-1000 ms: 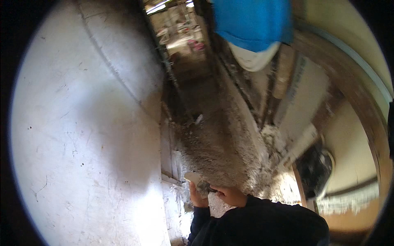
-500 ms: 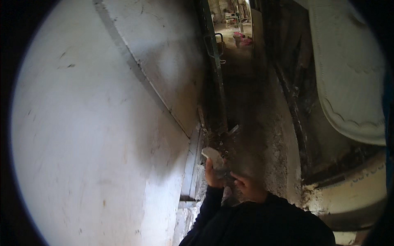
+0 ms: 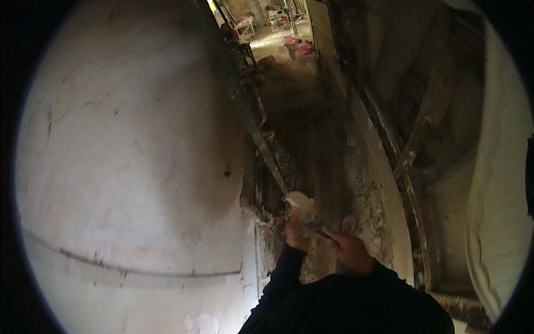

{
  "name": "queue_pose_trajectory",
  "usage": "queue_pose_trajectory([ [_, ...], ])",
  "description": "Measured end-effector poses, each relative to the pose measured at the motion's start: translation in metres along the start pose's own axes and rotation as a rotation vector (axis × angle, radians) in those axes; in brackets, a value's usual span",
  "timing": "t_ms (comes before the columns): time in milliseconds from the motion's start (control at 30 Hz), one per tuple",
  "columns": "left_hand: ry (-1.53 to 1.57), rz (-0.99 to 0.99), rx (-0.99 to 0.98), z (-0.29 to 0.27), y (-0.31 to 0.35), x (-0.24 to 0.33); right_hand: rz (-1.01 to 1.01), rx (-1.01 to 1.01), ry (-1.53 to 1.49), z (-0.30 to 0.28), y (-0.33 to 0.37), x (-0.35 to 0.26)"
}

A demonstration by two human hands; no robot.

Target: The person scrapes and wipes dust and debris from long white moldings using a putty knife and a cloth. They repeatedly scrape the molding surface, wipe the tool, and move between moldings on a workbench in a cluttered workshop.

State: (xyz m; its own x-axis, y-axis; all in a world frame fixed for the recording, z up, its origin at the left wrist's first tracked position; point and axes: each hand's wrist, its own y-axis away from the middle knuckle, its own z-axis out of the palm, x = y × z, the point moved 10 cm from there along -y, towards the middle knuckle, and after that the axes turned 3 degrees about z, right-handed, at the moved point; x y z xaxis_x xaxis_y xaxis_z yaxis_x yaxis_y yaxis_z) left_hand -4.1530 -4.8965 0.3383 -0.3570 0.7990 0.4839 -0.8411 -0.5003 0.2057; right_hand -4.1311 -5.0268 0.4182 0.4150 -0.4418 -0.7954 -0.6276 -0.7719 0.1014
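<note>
My left hand (image 3: 297,236) is closed round the lower part of a pale, flat piece (image 3: 300,200), its rounded top showing above the fingers. What it is made of, I cannot tell. Just right of it, my right hand (image 3: 354,251) is closed, thumb up, on a slim dark tool (image 3: 319,229) that points left toward the lower part of the pale piece. Its far end is blurred, and whether it touches the piece is unclear. Both hands are held close together in front of my body, in dark sleeves.
A large whitish wall (image 3: 139,167) fills the left side. Ahead, a narrow dirt passage (image 3: 306,133) leads to a brighter area with a pink bundle (image 3: 303,48) and stands. Along the right run a low ledge (image 3: 384,189), dark beams and a pale hanging sheet (image 3: 503,211).
My view has moved forward along the wall, past the diagonal seam. Both hands stay together; the right has shifted slightly right, and the dark tool shows more plainly now.
</note>
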Motion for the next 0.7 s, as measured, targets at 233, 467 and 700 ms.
queue_pose_trajectory([
  [233, -0.116, 0.12, 0.187, 0.019, -0.224, 0.018, 0.073, -0.18, 0.039, -0.099, -0.207, 0.051],
  [467, 0.156, -0.038, 0.08, 0.064, -0.404, -0.005, -0.083, -0.073, 0.066, -0.169, -0.38, 0.06],
  [700, 0.003, 0.007, 0.024, 0.055, -0.6, 0.004, -0.232, 0.054, 0.149, -0.193, -0.569, 0.122],
])
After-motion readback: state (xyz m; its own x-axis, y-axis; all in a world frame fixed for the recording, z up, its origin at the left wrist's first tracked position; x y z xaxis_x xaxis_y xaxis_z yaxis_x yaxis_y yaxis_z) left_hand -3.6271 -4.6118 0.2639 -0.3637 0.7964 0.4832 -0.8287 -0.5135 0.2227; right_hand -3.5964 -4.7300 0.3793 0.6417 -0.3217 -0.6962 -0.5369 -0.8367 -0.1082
